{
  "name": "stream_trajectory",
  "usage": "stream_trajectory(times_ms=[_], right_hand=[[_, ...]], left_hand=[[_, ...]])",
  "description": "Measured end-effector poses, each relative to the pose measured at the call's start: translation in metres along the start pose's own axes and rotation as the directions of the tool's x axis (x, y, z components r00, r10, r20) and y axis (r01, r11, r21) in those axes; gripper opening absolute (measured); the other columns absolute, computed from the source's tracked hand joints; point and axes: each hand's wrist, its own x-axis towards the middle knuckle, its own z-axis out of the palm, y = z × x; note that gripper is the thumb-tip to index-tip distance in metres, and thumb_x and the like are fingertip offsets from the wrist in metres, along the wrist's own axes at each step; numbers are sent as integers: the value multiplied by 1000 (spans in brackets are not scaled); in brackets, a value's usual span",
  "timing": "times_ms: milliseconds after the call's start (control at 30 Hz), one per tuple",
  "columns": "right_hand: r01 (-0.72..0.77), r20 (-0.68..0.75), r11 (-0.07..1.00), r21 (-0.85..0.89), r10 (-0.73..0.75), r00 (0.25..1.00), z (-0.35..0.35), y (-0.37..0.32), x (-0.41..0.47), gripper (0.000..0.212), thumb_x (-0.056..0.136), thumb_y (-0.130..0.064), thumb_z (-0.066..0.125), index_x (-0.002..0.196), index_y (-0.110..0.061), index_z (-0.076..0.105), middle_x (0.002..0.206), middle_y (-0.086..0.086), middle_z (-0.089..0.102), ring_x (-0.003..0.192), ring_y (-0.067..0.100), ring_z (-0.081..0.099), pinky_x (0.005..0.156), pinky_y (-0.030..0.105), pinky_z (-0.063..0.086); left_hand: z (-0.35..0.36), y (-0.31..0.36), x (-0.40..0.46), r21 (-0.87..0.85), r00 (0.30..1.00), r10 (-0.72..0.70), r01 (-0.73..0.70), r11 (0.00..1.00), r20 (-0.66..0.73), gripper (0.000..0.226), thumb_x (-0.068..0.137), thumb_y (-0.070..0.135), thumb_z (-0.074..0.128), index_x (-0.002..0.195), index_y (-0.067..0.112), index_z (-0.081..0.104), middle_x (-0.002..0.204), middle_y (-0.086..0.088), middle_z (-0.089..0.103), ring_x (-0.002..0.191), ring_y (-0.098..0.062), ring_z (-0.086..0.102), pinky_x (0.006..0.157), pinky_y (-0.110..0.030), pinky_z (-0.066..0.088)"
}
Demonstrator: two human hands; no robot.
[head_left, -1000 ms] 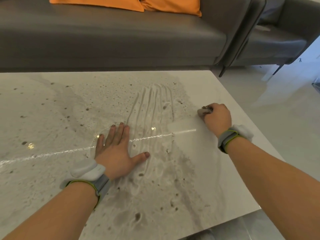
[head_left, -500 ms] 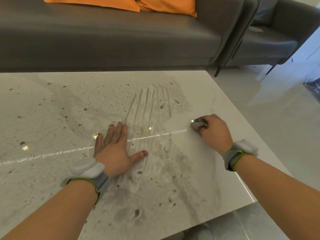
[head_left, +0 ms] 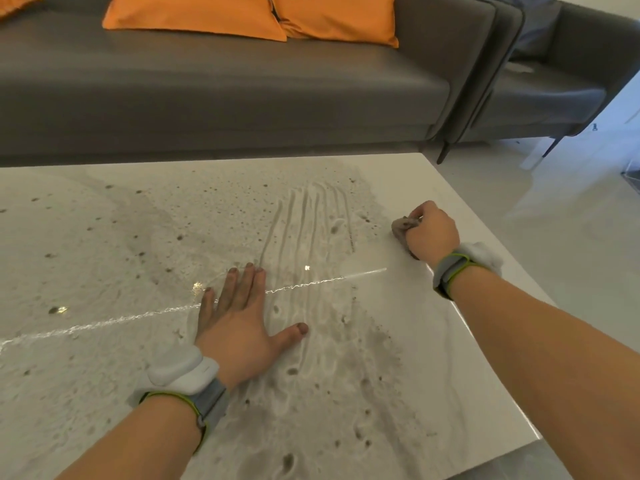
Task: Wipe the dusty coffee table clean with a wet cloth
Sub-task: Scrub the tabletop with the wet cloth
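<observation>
The white coffee table [head_left: 104,244] fills the lower view, coated in grey dust with dark specks and finger streaks through the middle. My left hand [head_left: 239,317] lies flat on the dusty top, fingers straight and spread. My right hand [head_left: 429,230] grips a small bunched grey cloth [head_left: 403,226] and presses it on the table near the right edge. A clean glossy strip runs along the right side of the table around that hand.
A grey sofa [head_left: 242,98] stands just behind the table with orange cushions [head_left: 194,12] on it. A grey armchair [head_left: 554,81] sits at the back right. Pale floor [head_left: 571,209] lies beyond the table's right edge.
My right hand with the cloth slid toward me and left, then back away to the right. My left hand has stayed flat in place.
</observation>
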Motion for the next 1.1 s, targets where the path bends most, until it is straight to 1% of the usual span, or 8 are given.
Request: stream_trajectory(times_ms=[233,333,500,600,700,833,967,1100], right_hand=[[365,257,898,246,-423,869,30,-26,-31,20,81,-15,62,96,-26,56,98,-1,67,85,19,62,70,29,51],[258,159,904,341,-326,932,20,-23,-13,25,82,-8,59,102,-22,64,103,3,66,87,21,63,70,28,55],[26,5,998,-54,-26,1000,12,-3,18,32,90,-17,55,120,-8,61,126,20,51,108,38,56,93,34,46],[210,67,975,-66,-206,976,27,-16,5,30,87,-14,56,117,-11,62,119,16,57,107,34,57,92,35,47],[402,206,902,156,-428,880,36,-31,-11,27,81,-11,61,106,-19,68,106,4,64,96,21,61,88,29,48],[255,131,916,309,-307,943,25,-32,16,26,77,-8,59,97,-19,72,98,4,69,86,23,65,82,37,56],[38,-60,999,12,-37,998,22,-21,49,32,85,-12,53,115,-9,66,119,16,61,107,32,58,91,32,48],[214,17,976,29,-214,977,44,-35,25,33,84,-10,55,114,-14,68,118,14,62,110,32,58,95,37,45]], left_hand=[[-16,-13,27,-92,994,53,-62,994,-101,89,84,72,34,153,20,13,162,3,6,148,-13,3,119,-35,4],[-26,-20,46,-55,992,49,-55,997,-113,85,87,67,38,153,19,12,162,1,4,148,-16,2,120,-38,6],[-25,-23,65,-3,999,26,-27,1000,-46,93,81,79,29,153,26,2,162,5,-7,148,-15,-9,120,-40,-1],[-25,-27,81,32,999,-15,14,999,39,103,73,88,20,152,28,-9,160,6,-15,146,-14,-16,119,-41,-7],[-24,-29,90,47,996,-12,8,999,91,108,67,92,15,150,30,-15,158,10,-23,144,-11,-22,119,-42,-10],[-23,-30,92,47,994,2,-7,999,106,107,68,91,17,150,30,-16,157,11,-24,144,-10,-23,119,-42,-10],[-25,-30,91,67,997,19,-24,997,78,107,68,92,14,150,30,-16,157,11,-23,144,-9,-22,119,-41,-9],[-28,-32,97,57,996,35,-39,998,80,110,64,95,12,150,32,-15,157,13,-23,144,-8,-22,119,-41,-8]])
